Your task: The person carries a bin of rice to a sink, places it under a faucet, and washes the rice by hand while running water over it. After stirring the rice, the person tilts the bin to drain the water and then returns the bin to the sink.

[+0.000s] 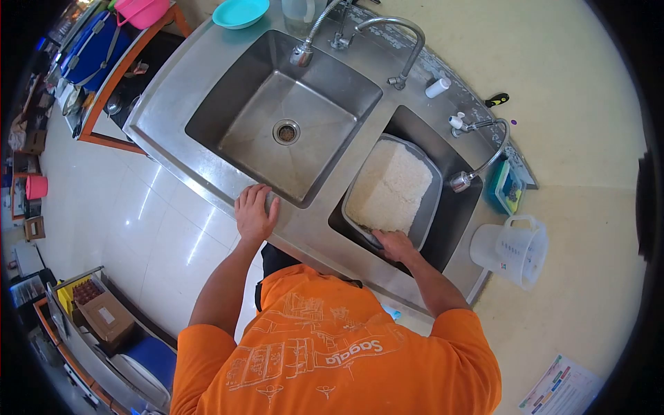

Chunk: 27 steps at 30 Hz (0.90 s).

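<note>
My left hand [256, 213] rests on the near edge of the steel sink counter, beside the larger basin's corner. Its fingers lie flat on the metal, with the thumb apart from them. A grey plastic tub [437, 181] sits tilted inside the smaller sink basin [460, 214]. White grains that look like rice [395, 185] fill much of it. At the tub's near rim is my right hand [395, 246], closed over the edge, with its fingertips by the grains. My arm and the rim partly hide those fingers.
The larger sink basin [290, 104] has a drain in its floor. Taps [394, 24] and a flexible spout [501, 131] line the back. A clear measuring jug [508, 250] and a teal sponge box [506, 188] stand at right. A turquoise bowl [240, 12] is at far left.
</note>
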{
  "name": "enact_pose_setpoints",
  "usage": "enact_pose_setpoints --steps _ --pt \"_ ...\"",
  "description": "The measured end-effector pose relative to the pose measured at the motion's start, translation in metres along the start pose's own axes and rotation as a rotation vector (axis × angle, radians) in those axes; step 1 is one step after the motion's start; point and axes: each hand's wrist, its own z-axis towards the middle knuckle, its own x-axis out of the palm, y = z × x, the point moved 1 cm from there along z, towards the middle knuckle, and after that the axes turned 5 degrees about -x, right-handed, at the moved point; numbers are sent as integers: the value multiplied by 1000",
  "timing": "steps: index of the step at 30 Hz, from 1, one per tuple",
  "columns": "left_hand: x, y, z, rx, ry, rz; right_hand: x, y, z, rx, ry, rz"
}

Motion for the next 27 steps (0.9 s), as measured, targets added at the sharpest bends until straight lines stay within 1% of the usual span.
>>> enact_pose_setpoints --steps 6,10,15,18,24,27 --pt "0 -2 1 5 5 0 7 0 6 -14 -53 24" --pt "1 -2 1 10 -1 9 3 7 13 6 -56 44" --pt "2 0 1 9 1 21 16 3 25 4 -36 30" --pt "3 -1 1 4 13 21 19 1 24 -9 -65 46" --pt "-1 -4 2 4 12 22 17 3 24 4 -37 41" --pt "1 -3 2 2 14 23 22 2 24 -17 -84 50"
